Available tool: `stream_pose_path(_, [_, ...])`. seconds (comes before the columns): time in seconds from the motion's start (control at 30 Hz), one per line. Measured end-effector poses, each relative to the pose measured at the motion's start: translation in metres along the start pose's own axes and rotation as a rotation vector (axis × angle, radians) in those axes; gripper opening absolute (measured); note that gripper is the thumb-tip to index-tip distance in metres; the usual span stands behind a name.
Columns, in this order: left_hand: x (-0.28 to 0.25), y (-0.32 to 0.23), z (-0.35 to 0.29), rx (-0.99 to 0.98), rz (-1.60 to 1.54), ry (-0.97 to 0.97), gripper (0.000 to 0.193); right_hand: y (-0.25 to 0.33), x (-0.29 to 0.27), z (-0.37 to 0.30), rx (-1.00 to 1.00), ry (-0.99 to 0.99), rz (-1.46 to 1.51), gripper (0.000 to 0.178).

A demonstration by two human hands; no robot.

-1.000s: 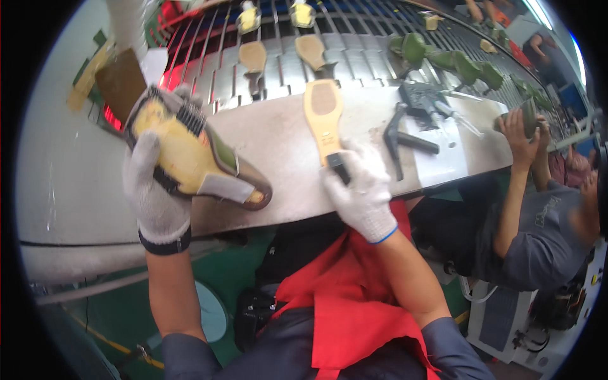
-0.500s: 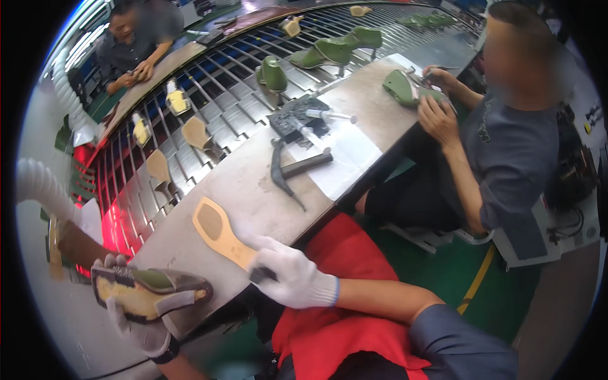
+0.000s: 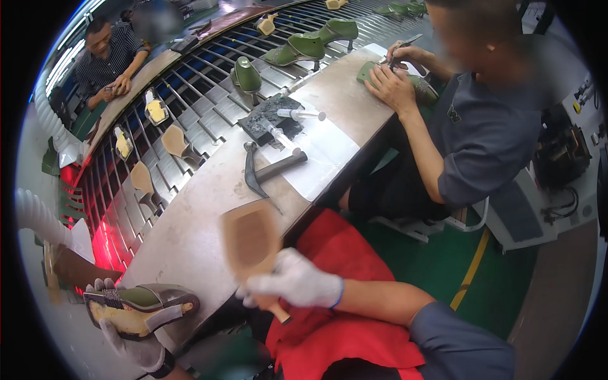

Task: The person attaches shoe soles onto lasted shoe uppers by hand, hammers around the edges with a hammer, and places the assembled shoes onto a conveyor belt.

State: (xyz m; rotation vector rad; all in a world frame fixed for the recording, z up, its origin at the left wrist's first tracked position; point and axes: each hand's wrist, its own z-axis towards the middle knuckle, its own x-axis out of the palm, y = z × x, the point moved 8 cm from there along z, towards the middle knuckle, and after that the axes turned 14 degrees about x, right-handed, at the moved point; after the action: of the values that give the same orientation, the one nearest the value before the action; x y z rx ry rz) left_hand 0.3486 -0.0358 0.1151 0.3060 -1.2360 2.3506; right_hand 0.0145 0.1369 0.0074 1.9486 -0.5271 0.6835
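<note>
My left hand [image 3: 140, 354], in a pale glove, grips a lasted green shoe [image 3: 136, 296] at the table's near left end. Its yellowish underside faces me, framed by a dark edge. White-gloved too, my right hand [image 3: 303, 278] is closed round the narrow part of a tan shoe sole [image 3: 251, 234]. The sole is raised over the table's front edge, its broad forepart up and slightly blurred, its narrow end below my fingers. Beyond it, a hammer [image 3: 278, 166] lies on the worktable [image 3: 190, 218], its head resting toward the left.
Two syringes [image 3: 301, 114] lie on a dark smeared block [image 3: 253, 130] and white paper [image 3: 332, 158]. A slatted conveyor [image 3: 209, 120] behind carries tan soles [image 3: 174, 140] and green heeled shoes [image 3: 246, 76]. At right a co-worker [image 3: 481, 133] handles a green shoe; another person sits across the conveyor.
My right hand has lifted the tan sole off the tabletop and tilted it upright. The left hand still holds the shoe. The co-worker's hands have shifted on their shoe; the view has turned slightly.
</note>
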Motion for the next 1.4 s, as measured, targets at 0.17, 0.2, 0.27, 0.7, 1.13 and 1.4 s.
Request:
stream_pose_path(0.17, [0.002, 0.007, 0.003, -0.043, -0.171, -0.004, 0.074, 0.018, -0.043, -0.024, -0.182, -0.185, -0.053, 0.031])
stream_pose_path(0.2, [0.01, 0.004, 0.004, -0.053, -0.191, 0.028, 0.074, 0.003, -0.026, -0.022, -0.094, -0.119, -0.178, 0.033])
stream_pose_path(0.27, [0.029, 0.0, 0.001, -0.059, -0.13, -0.094, 0.077, -0.02, 0.001, -0.018, -0.011, -0.081, -0.148, 0.035])
stream_pose_path(0.7, [0.146, 0.003, -0.007, -0.209, -0.065, 0.205, 0.063, 0.009, 0.087, -0.032, 0.119, 0.024, -0.586, 0.046])
stream_pose_path(1.13, [0.139, -0.017, -0.014, -0.171, 0.029, 0.454, 0.1, 0.041, 0.141, 0.01, -0.165, -0.047, -0.695, 0.024])
stream_pose_path(1.4, [0.137, -0.019, -0.02, -0.136, 0.069, 0.503, 0.1, 0.035, 0.147, 0.005, -0.176, -0.074, -0.578, 0.023])
